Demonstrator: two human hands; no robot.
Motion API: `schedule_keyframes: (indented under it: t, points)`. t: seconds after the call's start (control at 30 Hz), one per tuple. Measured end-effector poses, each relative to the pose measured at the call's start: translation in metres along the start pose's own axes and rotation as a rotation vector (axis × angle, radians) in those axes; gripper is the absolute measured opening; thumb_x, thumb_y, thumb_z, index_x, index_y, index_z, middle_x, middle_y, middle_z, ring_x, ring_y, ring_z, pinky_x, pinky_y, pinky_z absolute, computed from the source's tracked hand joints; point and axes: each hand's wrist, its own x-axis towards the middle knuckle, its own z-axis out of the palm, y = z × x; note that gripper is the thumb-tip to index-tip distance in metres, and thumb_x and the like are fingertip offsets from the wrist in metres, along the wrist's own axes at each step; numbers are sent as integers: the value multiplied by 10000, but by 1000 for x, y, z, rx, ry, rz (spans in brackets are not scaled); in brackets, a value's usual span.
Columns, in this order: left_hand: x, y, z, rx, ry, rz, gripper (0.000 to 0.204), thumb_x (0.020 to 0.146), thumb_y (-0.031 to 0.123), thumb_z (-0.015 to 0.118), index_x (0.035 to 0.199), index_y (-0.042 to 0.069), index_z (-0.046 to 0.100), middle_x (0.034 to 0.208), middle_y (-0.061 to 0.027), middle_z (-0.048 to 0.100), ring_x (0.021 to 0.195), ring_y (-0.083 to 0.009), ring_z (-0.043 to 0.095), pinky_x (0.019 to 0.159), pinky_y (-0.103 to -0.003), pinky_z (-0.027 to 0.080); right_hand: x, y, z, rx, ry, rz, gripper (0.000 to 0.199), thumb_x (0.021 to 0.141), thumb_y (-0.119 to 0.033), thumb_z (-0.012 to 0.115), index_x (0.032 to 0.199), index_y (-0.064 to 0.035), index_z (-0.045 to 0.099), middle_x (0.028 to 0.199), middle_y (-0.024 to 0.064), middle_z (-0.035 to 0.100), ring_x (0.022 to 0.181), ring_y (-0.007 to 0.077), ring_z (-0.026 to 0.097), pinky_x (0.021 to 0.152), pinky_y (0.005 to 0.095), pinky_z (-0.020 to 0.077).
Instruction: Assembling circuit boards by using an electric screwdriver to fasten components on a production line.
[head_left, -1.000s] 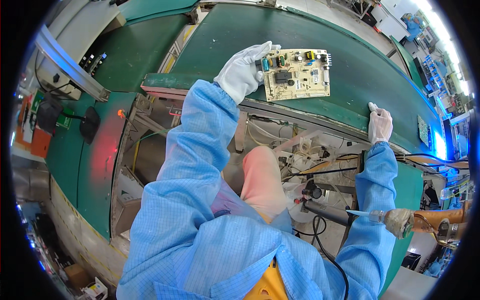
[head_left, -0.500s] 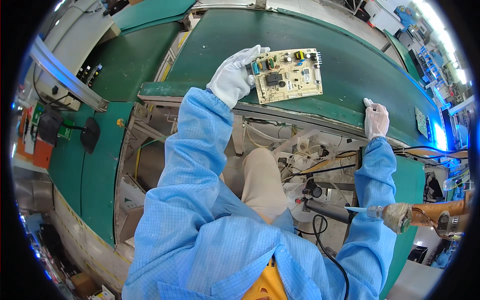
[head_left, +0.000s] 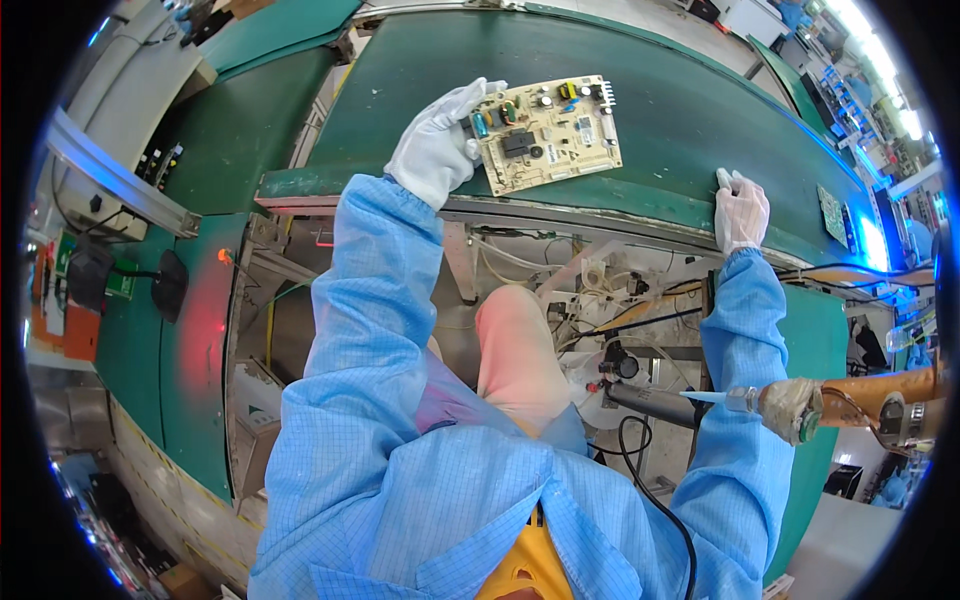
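Note:
My gloved left hand (head_left: 432,150) grips a cream printed circuit board (head_left: 556,148) by its left edge, fingers curled around that side. The board is held over the green conveyor belt (head_left: 400,70), component side up, with a black relay, coils, capacitors and a row of white pins at its right corner. Farther right, my gloved right hand (head_left: 741,212) rests at the belt's near edge with its fingers loosely curled in. Nothing shows in that hand.
A second circuit board (head_left: 831,214) lies on the belt at the right, beside a bright blue light. An orange pipe with a pointed nozzle (head_left: 740,398) crosses above my right forearm. Hoses and a metal frame (head_left: 462,265) sit below the belt. Green benches (head_left: 205,400) stand at the left.
The whole view has shifted slightly. The circuit board, still in my left hand, sits a little farther over the belt. A red glow now falls on the left bench and my trouser leg.

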Motion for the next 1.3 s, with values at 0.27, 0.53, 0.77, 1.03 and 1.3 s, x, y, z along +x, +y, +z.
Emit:
schedule_keyframes:
  t: [0.27, 0.53, 0.77, 1.03, 1.3]
  points:
    - [2, 1, -2, 35, -1, 42, 284, 949, 131, 593, 1210, 18, 579, 1230, -78, 635, 871, -93, 616, 525, -187, 413, 2, -15, -9, -155, 110, -51, 599, 885, -373, 605, 1404, -117, 452, 1453, 181, 422, 1337, 302, 415, 1107, 370, 332]
    - [-4, 5, 6, 242, 61, 133, 257, 968, 186, 564, 1188, 61, 613, 1169, -56, 655, 721, -86, 593, 497, -184, 408, 5, -39, -26, -73, 24, -4, 772, 891, -483, 573, 1493, -95, 283, 1527, 185, 302, 1373, 316, 363, 1119, 374, 319]
    - [-2, -5, -4, 185, 19, 60, 265, 948, 235, 604, 1122, 37, 624, 1063, -52, 664, 877, -149, 649, 677, -273, 537, 1, -29, -23, -180, -249, -35, 718, 923, -500, 506, 1483, -98, 308, 1518, 173, 328, 1362, 320, 376, 1108, 372, 334]
    - [-15, 5, 17, 154, 32, 27, 271, 943, 242, 614, 1111, 31, 635, 1024, -24, 668, 751, -76, 594, 521, -205, 425, 11, 30, 21, -256, -295, -287, 663, 942, -557, 412, 1455, -138, 388, 1510, 171, 351, 1387, 314, 346, 1127, 407, 293]
    - [-10, 10, 11, 171, -9, 57, 306, 943, 281, 625, 1130, 38, 621, 1031, -16, 665, 722, -54, 566, 535, -193, 420, 1, -36, -28, -61, -113, -26, 665, 896, -384, 595, 1464, -122, 370, 1540, 165, 286, 1384, 316, 344, 1133, 385, 306]
